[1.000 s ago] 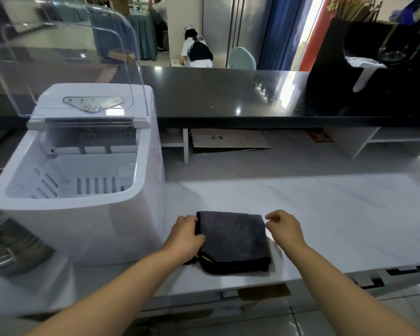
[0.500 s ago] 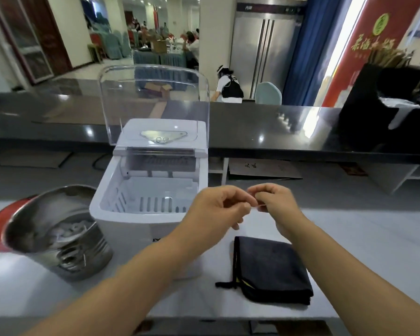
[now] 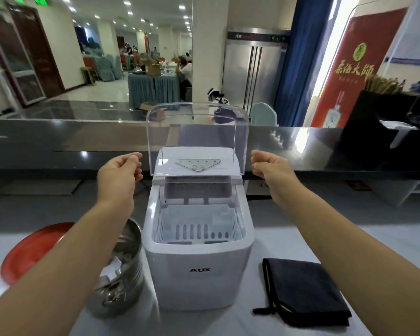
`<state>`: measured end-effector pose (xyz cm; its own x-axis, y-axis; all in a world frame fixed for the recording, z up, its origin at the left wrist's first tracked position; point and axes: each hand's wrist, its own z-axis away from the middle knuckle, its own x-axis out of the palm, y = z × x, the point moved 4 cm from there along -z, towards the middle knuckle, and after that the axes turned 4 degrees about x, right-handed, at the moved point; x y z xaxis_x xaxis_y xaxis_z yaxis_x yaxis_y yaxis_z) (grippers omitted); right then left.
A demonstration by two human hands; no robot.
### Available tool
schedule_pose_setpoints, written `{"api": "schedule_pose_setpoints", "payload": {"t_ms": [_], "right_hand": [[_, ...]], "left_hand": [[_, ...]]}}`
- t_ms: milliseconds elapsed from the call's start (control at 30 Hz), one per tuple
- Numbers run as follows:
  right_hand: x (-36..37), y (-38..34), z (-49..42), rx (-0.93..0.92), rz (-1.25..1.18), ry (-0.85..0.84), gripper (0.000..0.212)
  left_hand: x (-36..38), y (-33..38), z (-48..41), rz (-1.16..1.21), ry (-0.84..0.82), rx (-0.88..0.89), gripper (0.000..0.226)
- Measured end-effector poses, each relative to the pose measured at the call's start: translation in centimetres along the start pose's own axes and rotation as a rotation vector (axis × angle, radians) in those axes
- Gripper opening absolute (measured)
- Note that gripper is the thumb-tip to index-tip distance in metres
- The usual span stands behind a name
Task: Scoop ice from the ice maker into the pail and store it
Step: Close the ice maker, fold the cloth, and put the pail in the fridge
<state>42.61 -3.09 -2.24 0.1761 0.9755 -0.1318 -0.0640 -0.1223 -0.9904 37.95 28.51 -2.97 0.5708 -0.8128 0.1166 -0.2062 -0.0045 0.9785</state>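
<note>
Ice maker (image 3: 199,270) stands in the middle of the white counter (image 3: 349,251). Its clear lid (image 3: 197,132) is tipped up and back on its hinge, so the white basket (image 3: 197,229) inside is open to view. I can make out no ice in the basket, though white plastic makes that hard to judge. A steel pail (image 3: 124,270) stands just to the left of the machine, partly hidden by the left forearm, and the pale lumps inside it look like ice. No scoop is in view.

From this, the scooping seems done or nearly done, and the step in hand is probably shutting the machine before the pail is stored. That calls for taking the lid by its two side edges and swinging it forward and down evenly until it sits on the rim. The pail then needs a firm hold.

Both arms stretch forward, one on each side of the machine. The left hand (image 3: 118,174) hangs near the lid's left edge without touching it, fingers loosely curled toward the thumb and holding nothing. The right hand (image 3: 273,169) mirrors it near the right edge, fingers bent and empty. A folded black cloth (image 3: 303,289) lies to the right of the machine, and a red plate (image 3: 32,251) lies left of the pail.
</note>
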Motion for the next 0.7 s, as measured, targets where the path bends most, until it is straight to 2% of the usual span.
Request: {"api": "schedule_pose_setpoints", "payload": {"t_ms": [167, 333, 500, 700], "right_hand": [[1.4, 0.1, 0.3, 0.013, -0.011, 0.077, 0.036], [1.9, 0.7, 1.0, -0.003, -0.061, 0.164, 0.030], [2.7, 1.1, 1.9, -0.037, -0.084, 0.197, 0.031], [3.4, 1.0, 3.0, -0.049, -0.089, 0.218, 0.034]], "left_hand": [[0.4, -0.9, -2.0, 0.009, -0.138, -0.028, 0.013], [0.4, -0.8, -2.2, 0.028, -0.224, -0.029, 0.028], [0.4, -0.6, -2.3, 0.047, -0.323, -0.044, 0.028], [-0.1, -0.3, -1.8, 0.049, -0.355, -0.049, 0.028]]}}
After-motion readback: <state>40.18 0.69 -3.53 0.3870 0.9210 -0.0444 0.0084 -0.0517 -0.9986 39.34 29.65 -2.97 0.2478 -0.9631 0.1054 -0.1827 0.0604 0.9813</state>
